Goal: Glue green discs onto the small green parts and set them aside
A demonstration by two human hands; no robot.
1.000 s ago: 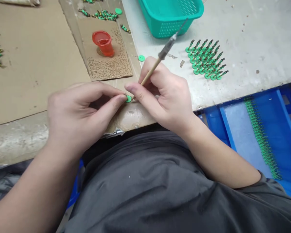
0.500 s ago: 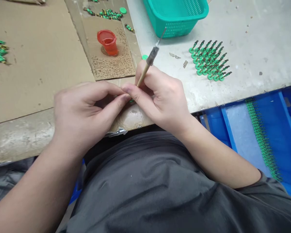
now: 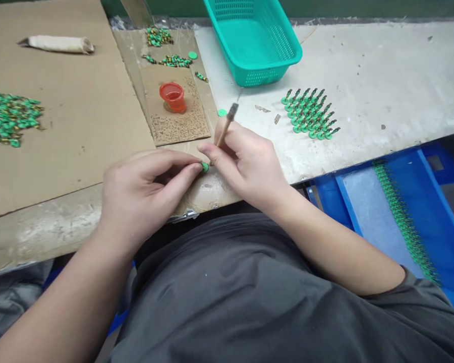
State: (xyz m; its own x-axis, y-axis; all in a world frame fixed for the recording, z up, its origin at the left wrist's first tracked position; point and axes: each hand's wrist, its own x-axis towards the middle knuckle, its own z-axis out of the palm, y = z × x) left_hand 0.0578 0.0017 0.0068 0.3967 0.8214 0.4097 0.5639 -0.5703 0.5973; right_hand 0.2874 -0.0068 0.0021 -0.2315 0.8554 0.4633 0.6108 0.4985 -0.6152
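My left hand (image 3: 144,194) pinches a small green piece (image 3: 205,167) between thumb and forefinger at the near edge of the table. My right hand (image 3: 247,161) is closed around a thin wooden-handled brush (image 3: 225,126), its handle end pointing up and away, its tip hidden down by the green piece. The two hands meet fingertip to fingertip. A small red cup (image 3: 173,97) stands on a speckled cardboard scrap (image 3: 181,126) just beyond the hands.
Rows of upright green pieces (image 3: 309,114) stand to the right. A teal basket (image 3: 251,38) sits at the back. Loose green pieces (image 3: 9,117) lie on brown cardboard at left, more at the back (image 3: 166,59). A blue tray (image 3: 401,217) with a green row is lower right.
The view has tilted up and shows more of the table's far side. The brush handle has swung more upright. The hands stay together on the green piece.
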